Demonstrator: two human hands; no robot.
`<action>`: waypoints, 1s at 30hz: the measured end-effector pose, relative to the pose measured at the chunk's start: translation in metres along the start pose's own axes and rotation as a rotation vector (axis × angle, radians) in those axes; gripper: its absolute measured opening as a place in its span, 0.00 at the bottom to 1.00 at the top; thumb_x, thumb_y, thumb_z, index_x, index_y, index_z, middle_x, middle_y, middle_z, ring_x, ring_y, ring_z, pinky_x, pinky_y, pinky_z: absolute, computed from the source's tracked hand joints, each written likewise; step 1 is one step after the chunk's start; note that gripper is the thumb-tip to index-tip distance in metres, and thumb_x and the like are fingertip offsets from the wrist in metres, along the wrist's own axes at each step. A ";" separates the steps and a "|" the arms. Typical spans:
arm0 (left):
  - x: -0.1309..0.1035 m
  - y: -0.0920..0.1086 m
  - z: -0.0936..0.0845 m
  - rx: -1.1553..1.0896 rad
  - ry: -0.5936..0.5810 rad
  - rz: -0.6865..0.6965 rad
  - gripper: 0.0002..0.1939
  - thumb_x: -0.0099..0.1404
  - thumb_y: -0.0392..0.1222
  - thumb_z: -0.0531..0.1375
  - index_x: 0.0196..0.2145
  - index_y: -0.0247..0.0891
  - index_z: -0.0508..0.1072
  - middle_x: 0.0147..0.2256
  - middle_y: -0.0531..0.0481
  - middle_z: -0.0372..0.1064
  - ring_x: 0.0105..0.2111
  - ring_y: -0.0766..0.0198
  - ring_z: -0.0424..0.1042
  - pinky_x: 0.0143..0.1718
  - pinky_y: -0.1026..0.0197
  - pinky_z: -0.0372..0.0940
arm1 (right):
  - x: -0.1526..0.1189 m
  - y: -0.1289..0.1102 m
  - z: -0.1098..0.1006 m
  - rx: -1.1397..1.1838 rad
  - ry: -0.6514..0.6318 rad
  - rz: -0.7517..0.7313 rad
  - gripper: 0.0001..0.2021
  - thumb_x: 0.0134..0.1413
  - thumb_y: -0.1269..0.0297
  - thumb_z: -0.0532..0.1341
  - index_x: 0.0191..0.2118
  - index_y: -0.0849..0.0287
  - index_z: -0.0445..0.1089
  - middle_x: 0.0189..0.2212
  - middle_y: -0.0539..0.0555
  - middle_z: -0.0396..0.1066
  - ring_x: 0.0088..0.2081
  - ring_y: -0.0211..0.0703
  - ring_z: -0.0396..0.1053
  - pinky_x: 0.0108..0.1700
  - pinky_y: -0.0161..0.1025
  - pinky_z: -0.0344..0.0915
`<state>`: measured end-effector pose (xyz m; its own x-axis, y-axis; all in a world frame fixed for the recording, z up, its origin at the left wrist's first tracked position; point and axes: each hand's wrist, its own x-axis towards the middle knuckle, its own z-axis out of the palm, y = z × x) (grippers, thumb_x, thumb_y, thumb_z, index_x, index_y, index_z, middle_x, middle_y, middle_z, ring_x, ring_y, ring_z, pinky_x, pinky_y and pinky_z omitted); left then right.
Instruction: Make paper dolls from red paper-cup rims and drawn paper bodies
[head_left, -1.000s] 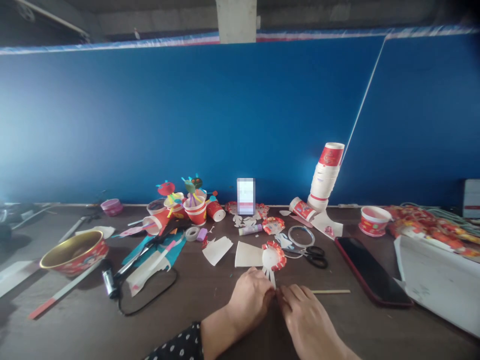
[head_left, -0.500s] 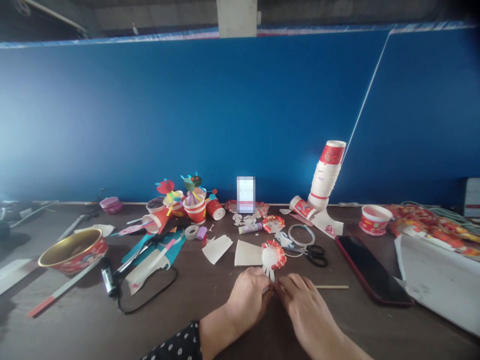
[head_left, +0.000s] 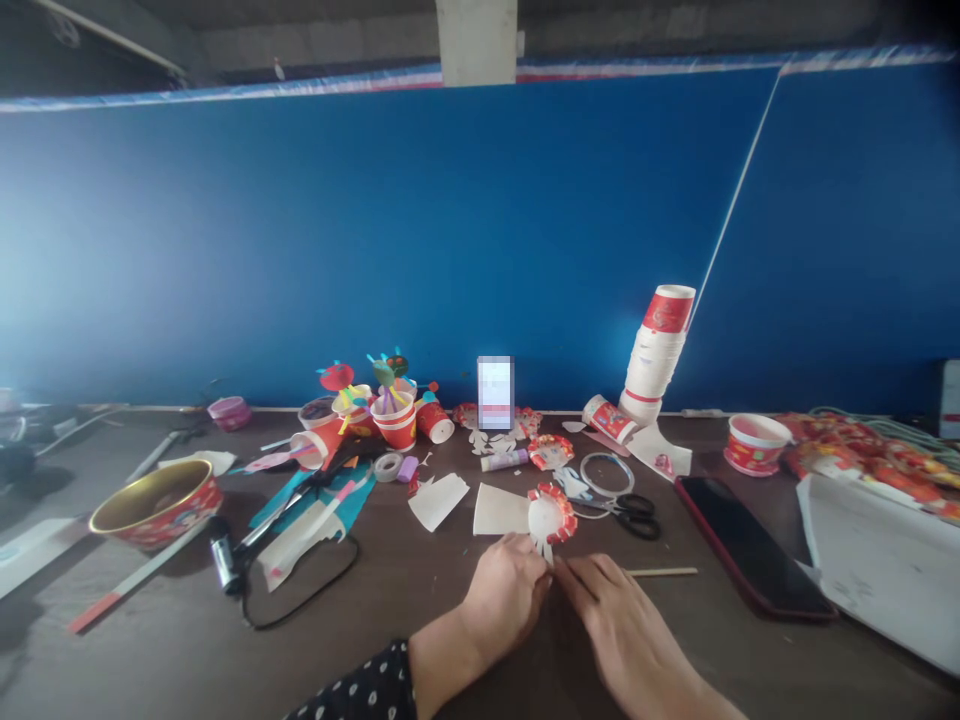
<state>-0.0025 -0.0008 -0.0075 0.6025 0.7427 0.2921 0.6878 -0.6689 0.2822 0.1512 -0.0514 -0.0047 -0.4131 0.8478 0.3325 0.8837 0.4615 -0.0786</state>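
A cut paper cup [head_left: 547, 515], its white round base ringed by red-and-white strips, lies just beyond my fingertips. My left hand [head_left: 504, 590] is closed, thumb and fingers pinching the white strips at its near side. Pressed in from the other side, my right hand [head_left: 611, 615] has its bent fingers together at the same strips. The fingertips partly hide the strip ends. A thin wooden stick [head_left: 664, 572] lies beside my right hand. Just behind the cut cup are a cream paper piece [head_left: 501, 508] and black-handled scissors [head_left: 637, 516].
A smartphone [head_left: 739, 535] and white sheets [head_left: 885, 570] lie at the right. Leaning cups form a stack [head_left: 652, 360] at the back. On the left are a gold-lined bowl [head_left: 154, 505], a glue gun [head_left: 225, 555] with its cord, and decorated cups [head_left: 395, 425]. Tape [head_left: 388, 466] and a glue stick [head_left: 504, 460] lie mid-table.
The view has shifted slightly, so everything sits a little further right and lower. Both hands stay at the strips of the cut paper cup, with only small finger movement.
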 end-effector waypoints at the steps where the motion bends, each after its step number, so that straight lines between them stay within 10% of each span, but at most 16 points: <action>1: 0.000 0.000 0.000 0.000 0.000 0.011 0.10 0.58 0.36 0.51 0.24 0.35 0.70 0.28 0.48 0.67 0.30 0.62 0.64 0.32 0.62 0.59 | -0.001 0.002 0.002 0.000 0.003 -0.012 0.19 0.47 0.79 0.52 0.46 0.58 0.65 0.38 0.53 0.68 0.39 0.43 0.61 0.42 0.39 0.57; 30: -0.003 0.003 -0.001 0.087 -0.029 -0.072 0.16 0.64 0.39 0.46 0.27 0.36 0.71 0.29 0.47 0.65 0.31 0.63 0.63 0.32 0.62 0.60 | 0.007 0.009 0.010 -0.131 0.071 -0.037 0.16 0.50 0.76 0.52 0.44 0.57 0.66 0.40 0.51 0.68 0.41 0.41 0.61 0.42 0.38 0.57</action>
<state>-0.0026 -0.0050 -0.0063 0.5611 0.7900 0.2471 0.7614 -0.6097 0.2204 0.1538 -0.0386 -0.0125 -0.4338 0.8078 0.3991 0.8910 0.4503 0.0571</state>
